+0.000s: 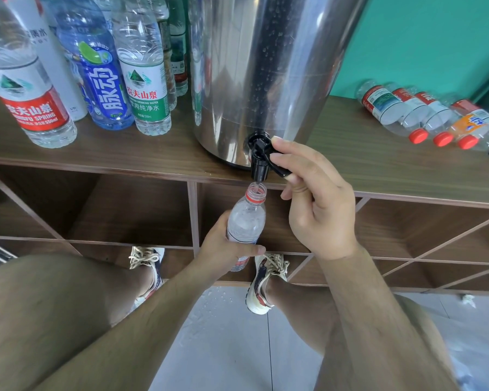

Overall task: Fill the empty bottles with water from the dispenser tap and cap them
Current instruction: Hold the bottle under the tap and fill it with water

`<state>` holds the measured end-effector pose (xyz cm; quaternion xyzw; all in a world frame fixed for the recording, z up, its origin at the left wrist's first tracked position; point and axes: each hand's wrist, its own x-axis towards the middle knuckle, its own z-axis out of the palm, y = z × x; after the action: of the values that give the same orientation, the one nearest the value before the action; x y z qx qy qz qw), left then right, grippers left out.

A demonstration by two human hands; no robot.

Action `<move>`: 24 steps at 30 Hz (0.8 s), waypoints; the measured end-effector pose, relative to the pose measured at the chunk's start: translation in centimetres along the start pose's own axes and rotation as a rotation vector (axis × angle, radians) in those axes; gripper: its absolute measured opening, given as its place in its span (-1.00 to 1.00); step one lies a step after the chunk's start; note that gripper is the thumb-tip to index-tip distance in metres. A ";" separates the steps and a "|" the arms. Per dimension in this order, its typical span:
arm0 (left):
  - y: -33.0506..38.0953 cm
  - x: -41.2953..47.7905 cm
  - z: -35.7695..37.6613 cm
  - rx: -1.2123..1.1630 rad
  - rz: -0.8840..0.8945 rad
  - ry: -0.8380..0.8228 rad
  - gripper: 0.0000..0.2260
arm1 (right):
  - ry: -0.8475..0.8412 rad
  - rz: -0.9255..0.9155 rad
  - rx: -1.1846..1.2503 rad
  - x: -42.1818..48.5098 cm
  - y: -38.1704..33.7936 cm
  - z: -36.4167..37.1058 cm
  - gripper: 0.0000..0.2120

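A steel water dispenser (268,69) stands on the wooden shelf top (378,162). Its black tap (261,158) juts over the front edge. My right hand (314,198) pinches the tap's lever between thumb and forefinger. Right under the spout my left hand (226,249) grips a clear uncapped bottle (246,218) with a red neck ring, held slightly tilted. A thin stream of water falls from the spout into its mouth.
Several upright labelled bottles (144,80) crowd the shelf top left of the dispenser. Several capped bottles with red caps (424,117) lie on their sides at the right. Open cubbies (130,210) sit below the top. Water spots the floor tiles (215,300) by my shoes.
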<state>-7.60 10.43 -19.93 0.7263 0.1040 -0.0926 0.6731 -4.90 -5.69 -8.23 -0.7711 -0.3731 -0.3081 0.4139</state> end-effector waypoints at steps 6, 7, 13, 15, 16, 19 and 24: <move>0.0 -0.1 0.0 -0.028 0.010 0.002 -0.27 | 0.001 0.002 -0.001 0.0 0.0 0.0 -0.51; 0.0 -0.1 0.0 -0.025 0.011 0.000 -0.28 | 0.001 0.004 -0.002 0.0 0.0 0.0 -0.51; 0.0 -0.1 -0.1 -0.050 0.021 -0.004 -0.35 | -0.001 0.010 0.004 -0.1 0.2 0.1 -0.48; 0.1 -0.2 -0.1 -0.042 0.024 -0.004 -0.35 | 0.002 0.011 0.010 -0.1 0.2 0.1 -0.46; 0.1 -0.1 -0.1 -0.039 0.022 -0.003 -0.35 | 0.005 0.011 0.012 -0.1 0.1 0.1 -0.45; 0.2 -0.2 -0.1 -0.023 0.019 0.002 -0.31 | 0.017 0.007 0.008 -0.1 0.1 0.2 -0.39; 0.4 -0.2 -0.1 -0.023 0.020 0.002 -0.30 | 0.029 -0.005 -0.014 0.1 -0.2 0.3 -0.38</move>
<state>-7.74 10.51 -19.51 0.7196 0.0984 -0.0841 0.6822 -4.97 -5.37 -8.24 -0.7684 -0.3668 -0.3230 0.4132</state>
